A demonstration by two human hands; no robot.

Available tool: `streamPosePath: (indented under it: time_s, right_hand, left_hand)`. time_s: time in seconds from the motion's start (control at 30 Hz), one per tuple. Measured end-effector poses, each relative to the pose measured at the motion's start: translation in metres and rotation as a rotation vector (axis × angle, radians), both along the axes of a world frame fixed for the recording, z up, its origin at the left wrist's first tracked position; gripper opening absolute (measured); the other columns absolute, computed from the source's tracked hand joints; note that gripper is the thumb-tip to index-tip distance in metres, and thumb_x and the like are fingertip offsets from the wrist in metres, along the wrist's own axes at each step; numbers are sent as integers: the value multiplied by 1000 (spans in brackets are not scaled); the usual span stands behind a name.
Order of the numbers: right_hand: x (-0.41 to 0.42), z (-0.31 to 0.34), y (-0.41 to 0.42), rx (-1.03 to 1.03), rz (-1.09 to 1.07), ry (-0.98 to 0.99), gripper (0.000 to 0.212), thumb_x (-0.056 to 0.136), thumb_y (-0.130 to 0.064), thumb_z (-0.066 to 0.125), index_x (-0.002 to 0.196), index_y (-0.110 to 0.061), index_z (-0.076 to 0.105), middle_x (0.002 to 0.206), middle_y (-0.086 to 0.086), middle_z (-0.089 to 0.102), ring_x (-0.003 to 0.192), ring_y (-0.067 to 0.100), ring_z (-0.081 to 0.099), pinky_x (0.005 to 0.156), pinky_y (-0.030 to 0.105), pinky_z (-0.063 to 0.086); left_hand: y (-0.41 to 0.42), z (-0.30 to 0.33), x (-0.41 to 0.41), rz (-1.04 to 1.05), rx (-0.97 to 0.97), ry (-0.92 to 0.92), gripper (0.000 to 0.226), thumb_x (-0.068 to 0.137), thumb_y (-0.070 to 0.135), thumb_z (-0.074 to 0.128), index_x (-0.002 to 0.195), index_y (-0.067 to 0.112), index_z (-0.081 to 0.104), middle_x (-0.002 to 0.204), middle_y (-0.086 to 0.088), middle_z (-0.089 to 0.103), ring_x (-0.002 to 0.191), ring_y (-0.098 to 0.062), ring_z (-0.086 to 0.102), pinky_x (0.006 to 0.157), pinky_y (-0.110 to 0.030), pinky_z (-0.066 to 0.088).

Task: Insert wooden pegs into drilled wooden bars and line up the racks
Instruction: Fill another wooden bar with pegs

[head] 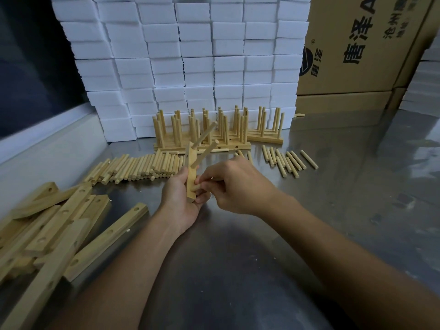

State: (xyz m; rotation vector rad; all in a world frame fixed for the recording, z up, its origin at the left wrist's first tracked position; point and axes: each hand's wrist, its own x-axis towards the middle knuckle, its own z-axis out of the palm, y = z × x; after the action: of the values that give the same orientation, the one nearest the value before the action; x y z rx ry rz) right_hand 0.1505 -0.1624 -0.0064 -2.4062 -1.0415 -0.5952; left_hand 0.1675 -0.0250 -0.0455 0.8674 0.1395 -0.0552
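My left hand (178,196) grips a drilled wooden bar (191,172) held nearly upright above the metal table. Two pegs (205,152) stick out of its upper part, slanting up to the right. My right hand (234,184) pinches a third peg (196,187) whose end sits at a hole in the bar's lower part. Finished racks (214,132) with upright pegs stand in rows at the back. A pile of loose pegs (140,166) lies behind my left hand, and more loose pegs (285,160) lie scattered to the right.
Several empty drilled bars (59,225) lie heaped at the left on the steel table (238,258). A wall of white foam blocks (190,55) rises behind the racks. Cardboard boxes (357,44) stand at the back right.
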Motion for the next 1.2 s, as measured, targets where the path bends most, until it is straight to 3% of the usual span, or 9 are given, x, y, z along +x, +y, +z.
streamPosePath:
  time_s: [0.13,0.23,0.33,0.43,0.53,0.77,0.87,1.03,1.2]
  right_hand:
    - [-1,1,-3,-52,-18,2,16,92,-14,62,91,-10,78,74,2,72,54,10,48,62,37,54]
    - [-1,0,-1,-146,-75,11,22,95,-23,57,93,-13,76,73,2,69,62,20,54,64,39,54]
    - [-4,-2,5,-100,-130,30,27,95,-23,58,73,-13,70,55,-5,51,49,17,43,55,32,45]
    - [-2,0,5,99,-163,304,46,96,-20,61,50,-20,58,35,-12,42,35,8,44,42,13,31]
    - [-2,-1,0,286,-156,612,41,98,-23,62,59,-12,68,33,-15,44,34,0,43,45,12,34]
    - [-6,0,1,-277,-235,-44,35,95,-37,55,64,-25,47,54,-11,30,50,4,23,55,27,26]
    - [-5,-3,6,-182,-285,81,48,91,-37,62,51,-25,38,50,-9,35,46,9,32,53,26,27]
    - [-3,-5,7,259,-344,660,37,94,-33,60,72,-8,77,59,-3,70,61,8,64,58,32,51]
    - [-8,-4,12,231,-374,588,33,92,-27,61,65,-9,68,46,-4,54,44,8,49,47,24,40]
  left_hand:
    - [-3,0,0,6,91,-31,21,107,28,34,115,13,47,65,-1,43,42,-9,37,34,-22,27]
    - [-2,0,0,8,94,-29,21,107,28,34,114,13,47,65,-1,42,42,-9,37,34,-21,27]
    - [-3,0,-1,25,140,-33,22,107,27,34,107,10,49,57,0,43,38,-8,37,33,-19,26]
    - [-6,1,-2,42,199,-55,23,108,25,33,96,12,48,52,0,41,38,-9,35,34,-18,24]
    - [-9,1,-4,71,233,-79,24,108,23,31,91,12,45,59,-3,36,39,-10,36,37,-19,21]
    - [-10,1,-2,74,207,-42,20,108,25,33,111,10,46,57,-1,38,43,-11,32,39,-20,20]
    - [-12,0,-2,91,260,-62,21,108,24,33,111,10,48,54,0,39,38,-8,36,37,-19,21]
    - [-14,-2,-2,112,295,-109,18,109,22,31,102,12,45,60,-2,35,36,-6,40,32,-15,23]
    - [-14,-5,2,134,320,-113,20,108,25,33,103,15,49,56,1,37,36,-5,40,33,-15,24]
